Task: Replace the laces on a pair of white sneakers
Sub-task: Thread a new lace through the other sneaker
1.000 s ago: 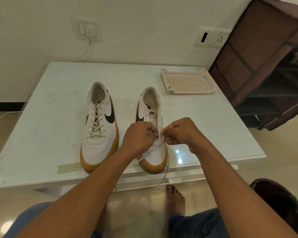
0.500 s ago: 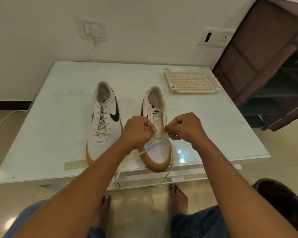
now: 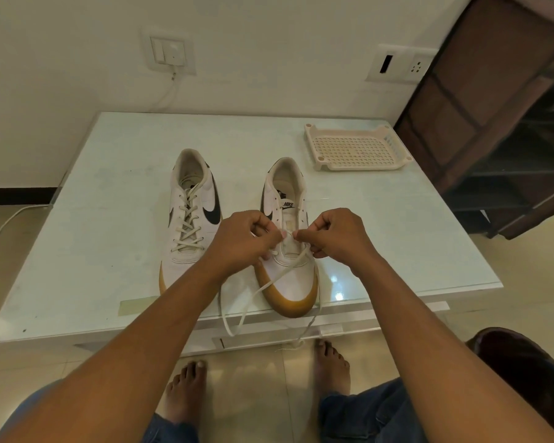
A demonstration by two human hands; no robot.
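The pale table (image 3: 109, 251) carries two white sneakers side by side, toes toward 6 o'clock: the laced sneaker (image 3: 191, 219) at 9 o'clock and the other sneaker (image 3: 296, 279) at 4 o'clock, whose loose lace (image 3: 269, 284) hangs over the near edge. A perforated tray (image 3: 359, 132) sits at 2 o'clock and a tape strip (image 3: 135, 306) at 7 o'clock.

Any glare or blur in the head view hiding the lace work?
Head view: two small glare spots on the table right of the right shoe, clear of the lace; left hand and right hand look sharp; the wide angle bows the table edges; light is dim and warm.
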